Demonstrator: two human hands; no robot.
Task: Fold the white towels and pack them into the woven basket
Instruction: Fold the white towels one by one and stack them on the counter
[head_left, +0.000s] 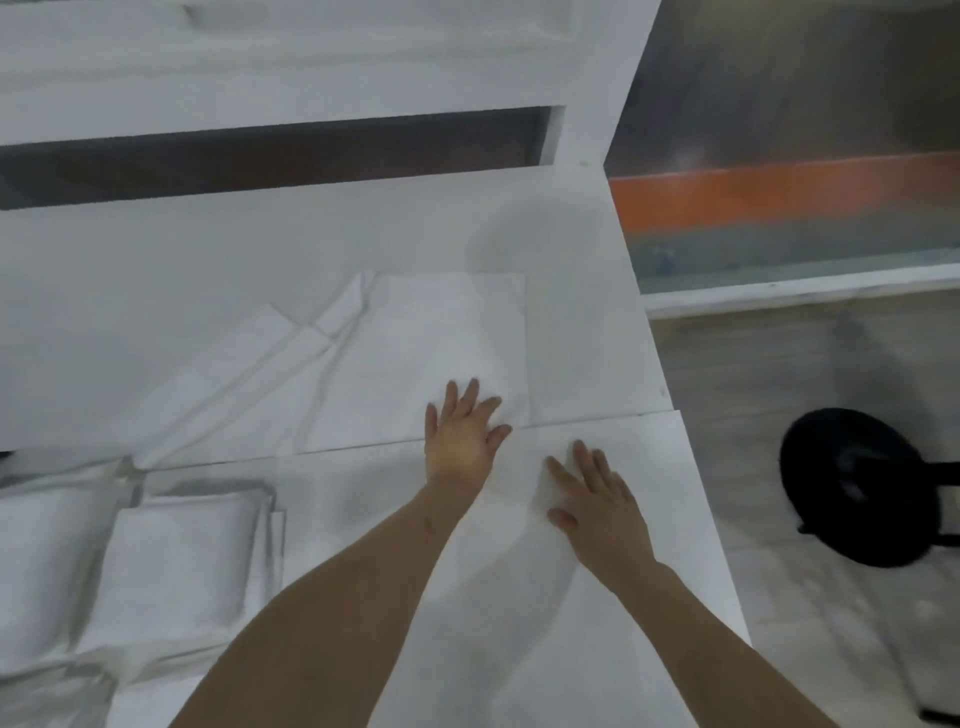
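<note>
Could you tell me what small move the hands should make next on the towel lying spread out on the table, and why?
Probably sweep both flat hands outward. The left hand presses the spread towel with straight fingers, the right hand lies flat beside it, and the towel's left part is still creased and bunched, so it seems to need smoothing before the next fold.

table: white (582, 322), seam across it
stool: black, round (857, 483), on pale floor (779, 374)
wall: orange band (779, 192)

A laundry workroom: white worktable (597, 332) (towel stacks (176, 561) alongside), black stool (857, 488).
</note>
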